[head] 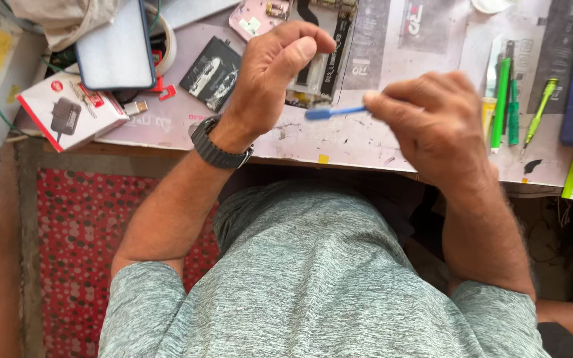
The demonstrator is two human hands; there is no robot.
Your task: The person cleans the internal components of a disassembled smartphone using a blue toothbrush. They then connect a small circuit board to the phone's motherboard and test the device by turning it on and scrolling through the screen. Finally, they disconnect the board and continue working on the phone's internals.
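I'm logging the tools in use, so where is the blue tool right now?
In the head view, the blue tool is pinched in the right hand, its tip pointing toward the left hand, above the table edge.

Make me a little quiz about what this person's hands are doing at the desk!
1. True or false: the right hand pinches a blue tool.
2. What sits on the wrist of the left hand? A) a dark watch B) a red ribbon C) nothing
3. What colour are the pens lying right of the hands?

Key: 1 true; 2 A, a dark watch; 3 green.
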